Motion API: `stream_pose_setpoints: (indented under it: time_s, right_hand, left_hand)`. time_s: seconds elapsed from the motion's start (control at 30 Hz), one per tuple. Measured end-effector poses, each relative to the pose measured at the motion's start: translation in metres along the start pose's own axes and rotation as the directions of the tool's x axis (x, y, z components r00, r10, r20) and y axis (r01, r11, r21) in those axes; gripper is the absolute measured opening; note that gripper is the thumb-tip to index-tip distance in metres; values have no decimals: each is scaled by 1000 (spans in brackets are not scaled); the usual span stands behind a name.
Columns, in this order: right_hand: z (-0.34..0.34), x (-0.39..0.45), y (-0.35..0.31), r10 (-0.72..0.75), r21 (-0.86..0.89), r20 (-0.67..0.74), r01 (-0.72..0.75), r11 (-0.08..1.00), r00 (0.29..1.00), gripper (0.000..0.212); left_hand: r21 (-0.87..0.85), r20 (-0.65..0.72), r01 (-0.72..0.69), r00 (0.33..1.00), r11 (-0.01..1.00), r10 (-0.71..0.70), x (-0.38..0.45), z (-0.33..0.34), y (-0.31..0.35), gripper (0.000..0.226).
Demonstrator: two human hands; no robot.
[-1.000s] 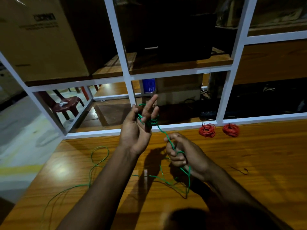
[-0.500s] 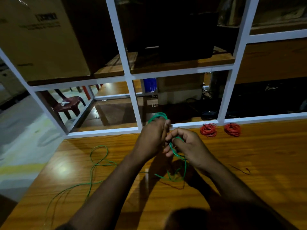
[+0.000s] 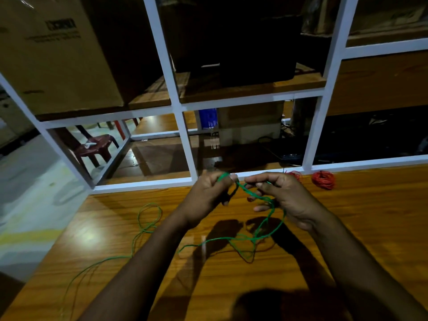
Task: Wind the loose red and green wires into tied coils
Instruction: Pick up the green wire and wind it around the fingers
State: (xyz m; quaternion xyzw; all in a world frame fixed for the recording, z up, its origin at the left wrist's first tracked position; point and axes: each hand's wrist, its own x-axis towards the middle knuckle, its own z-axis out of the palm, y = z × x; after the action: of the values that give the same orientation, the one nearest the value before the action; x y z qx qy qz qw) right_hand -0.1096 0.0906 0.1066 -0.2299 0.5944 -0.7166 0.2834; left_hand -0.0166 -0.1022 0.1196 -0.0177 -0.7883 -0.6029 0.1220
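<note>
Green wire (image 3: 261, 230) loops sit gripped in your left hand (image 3: 208, 195); your right hand (image 3: 284, 195) pinches the strand to feed the next turn. Slack trails across the wooden table (image 3: 370, 228), free to draw in

The nearer of the two wound red wire coils (image 3: 296, 174) is largely hidden behind the right hand (image 3: 286, 198). The turns of thin green wire (image 3: 261, 230) gathered in the left hand (image 3: 208, 195) are covered by curled fingers and cannot be counted. The wire's loose tail is lost in dimness at the lower left of the glossy wooden surface (image 3: 370, 228).

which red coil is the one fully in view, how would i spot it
Look along the white frame rail at the far edge of the wooden table. Right of the right hand lie two red coils; it is the outer one, unblocked, farthest right.
</note>
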Motion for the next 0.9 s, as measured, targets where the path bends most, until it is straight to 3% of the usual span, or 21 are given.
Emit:
stream_pose_setpoints:
  time_s: [0.07, 0.17, 0.27, 0.37, 0.5, 0.63, 0.77, 0.9]
  right_hand:
    - [-5, 0, 3, 42, 10, -4, -42, 999, 999, 22]
    - [-3, -2, 11, 102, -103, 95, -92, 990, 990, 21]
    - [10, -9, 15, 134, -194, 285, -80, 978, 949, 17]
    - [17, -13, 9, 131, -113, 381, -95, 989, 915, 9]
    - [10, -10, 8, 102, -122, 248, -73, 990, 963, 23]
    - [1, -11, 21, 75, -148, 117, -57, 987, 990, 27]
    - [-5, -7, 41, 155, -105, 8, -154, 982, 988, 24]
    - [-15, -1, 61, 314, -276, -98, -328, 903, 945, 29]
  left_hand:
    - [-280, -59, 3, 998, 960, -21, 2, -5, 6, 31]
    - [-534, -133, -41, 990, 844, -35, 7, -9, 19, 25]
    - [-547, -247, -60, 965, 835, -92, 15, -8, 23, 23]
    - [-424, -362, 0, 916, 906, -170, 21, -2, 11, 25]
    - [-463, -444, -32, 873, 886, -200, 22, -5, 2, 27]
    - [-568, -432, -122, 886, 814, -169, 19, -13, 14, 30]
    - [-797, -306, -174, 942, 579, -139, 21, -25, 27, 32]
    - [-891, -234, -189, 970, 413, -60, 20, -28, 45, 44]
